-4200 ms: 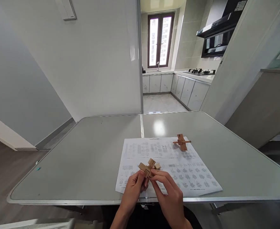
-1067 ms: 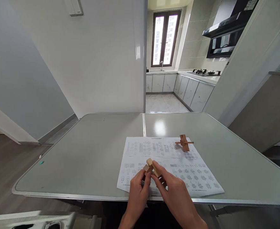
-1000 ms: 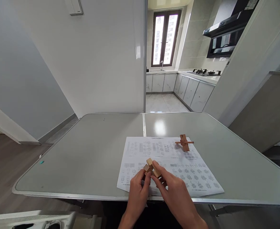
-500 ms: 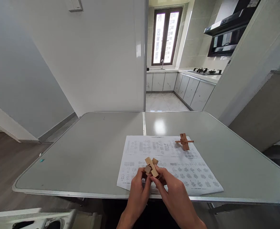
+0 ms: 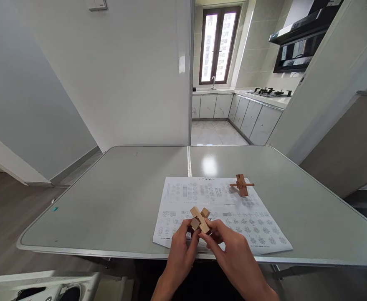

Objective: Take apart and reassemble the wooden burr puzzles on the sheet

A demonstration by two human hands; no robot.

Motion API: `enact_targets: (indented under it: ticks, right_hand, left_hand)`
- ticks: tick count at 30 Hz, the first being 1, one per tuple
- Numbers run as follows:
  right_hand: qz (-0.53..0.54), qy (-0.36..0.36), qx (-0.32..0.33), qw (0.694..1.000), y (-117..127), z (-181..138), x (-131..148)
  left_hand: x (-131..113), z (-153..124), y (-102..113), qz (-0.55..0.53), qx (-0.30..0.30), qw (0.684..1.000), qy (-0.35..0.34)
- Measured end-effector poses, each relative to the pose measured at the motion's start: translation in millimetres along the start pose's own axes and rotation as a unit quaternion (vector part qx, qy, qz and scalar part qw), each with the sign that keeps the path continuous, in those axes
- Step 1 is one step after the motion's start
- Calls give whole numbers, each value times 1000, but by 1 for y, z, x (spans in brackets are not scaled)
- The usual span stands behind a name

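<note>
L hand (image 5: 181, 253) & R hand (image 5: 235, 253) both have fingers gripping the wooden block cluster (image 5: 199, 218), 1 hand per side, over the near part of the printed sheet (image 5: 252, 217), nr the front edge of the counter (image 5: 123, 200). Reddish wooden piece (image 5: 241, 185) w/ thin crossbar at sheet's far R corner. Teal bit (image 5: 54, 208) nr counter's L edge.

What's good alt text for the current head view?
A person's left hand and right hand hold a pale wooden block assembly over a printed sheet on a grey table. A reddish-brown wooden cross sits near the sheet's far right corner; beyond the table is a kitchen with a window and stovetop.
</note>
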State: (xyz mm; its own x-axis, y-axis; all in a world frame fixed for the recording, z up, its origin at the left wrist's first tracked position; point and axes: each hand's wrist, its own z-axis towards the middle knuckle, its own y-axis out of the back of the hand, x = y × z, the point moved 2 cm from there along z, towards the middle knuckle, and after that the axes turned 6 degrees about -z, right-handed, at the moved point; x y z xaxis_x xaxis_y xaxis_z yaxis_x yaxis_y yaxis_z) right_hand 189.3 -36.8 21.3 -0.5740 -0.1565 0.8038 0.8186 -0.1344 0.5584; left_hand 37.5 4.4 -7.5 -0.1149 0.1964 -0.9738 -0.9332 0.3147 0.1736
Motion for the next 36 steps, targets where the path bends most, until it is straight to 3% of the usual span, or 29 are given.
enact_targets:
  ticks: [11, 23, 28, 36]
  right_hand:
    - [5, -19, -3, 1000, -1, -4, 3]
    - [57, -42, -26, 997, -8, -4, -13]
    - [75, -47, -16, 996, -3, -4, -13]
    - [118, -61, -86, 987, 3, 6, -14]
  left_hand:
    - [13, -3, -2, -20, -38, 999, 8]
    - [12, -3, -3, -26, -65, 998, 10]
    - [13, -4, -3, -59, -62, 995, 42]
    - [9, 4, -1, -160, -33, 985, 59]
